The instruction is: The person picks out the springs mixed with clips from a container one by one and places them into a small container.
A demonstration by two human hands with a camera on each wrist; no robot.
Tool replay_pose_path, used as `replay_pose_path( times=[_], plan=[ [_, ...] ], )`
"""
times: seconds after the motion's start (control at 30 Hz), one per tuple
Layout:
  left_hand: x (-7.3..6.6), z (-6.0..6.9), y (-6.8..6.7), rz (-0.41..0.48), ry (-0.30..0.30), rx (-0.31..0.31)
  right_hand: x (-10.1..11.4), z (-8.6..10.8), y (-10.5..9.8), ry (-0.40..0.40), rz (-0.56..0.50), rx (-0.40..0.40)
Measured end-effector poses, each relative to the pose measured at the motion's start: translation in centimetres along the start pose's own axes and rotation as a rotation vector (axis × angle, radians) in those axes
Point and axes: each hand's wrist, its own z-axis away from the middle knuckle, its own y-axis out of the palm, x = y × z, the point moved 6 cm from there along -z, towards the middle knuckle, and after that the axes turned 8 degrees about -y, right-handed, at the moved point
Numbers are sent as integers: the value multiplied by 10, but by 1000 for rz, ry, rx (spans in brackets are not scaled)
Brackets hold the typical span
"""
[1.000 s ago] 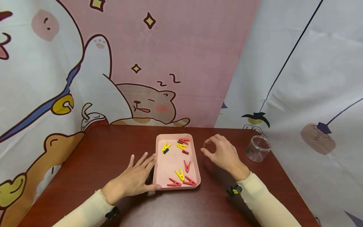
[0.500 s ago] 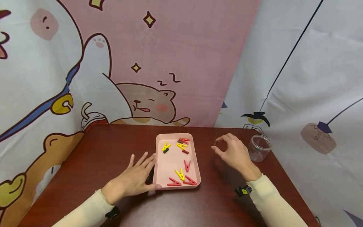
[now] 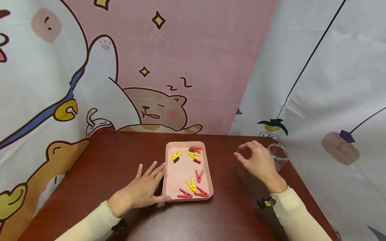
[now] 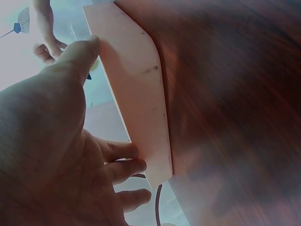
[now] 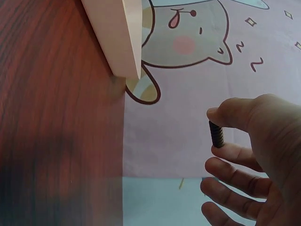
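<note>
Dark spring (image 5: 217, 134), its long axis bridging the pinching grip of the right hand (image 3: 260, 162), the hand nearer the clear jar (image 3: 279, 156), lies left of that jar.

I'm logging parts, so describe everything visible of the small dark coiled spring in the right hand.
The small, dark, metal-looking coiled spring is a short, narrow cylinder with closely ridged turns. The right hand pinches it between thumb and index finger, covering its ends; nothing else visibly touches it. Slightly tilted in the right wrist view, it is held above the red-brown, wood-look table, between the pink rectangular tray and the clear round jar.
</note>
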Motion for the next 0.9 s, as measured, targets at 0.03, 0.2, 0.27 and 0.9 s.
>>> replay_pose_path(
  times=[0.03,0.2,0.27,0.9],
  plan=[
    [0,0,0,-1,1,-2,-1,0,-2,-2,1,-7],
    [-1,0,-3,-11,0,-13,-8,1,-13,14,14,-29],
    [0,0,-3,-15,-3,-12,-11,2,-18,26,18,-34],
    [0,0,2,-4,-2,-2,-66,6,-45,102,63,-56]
  ],
)
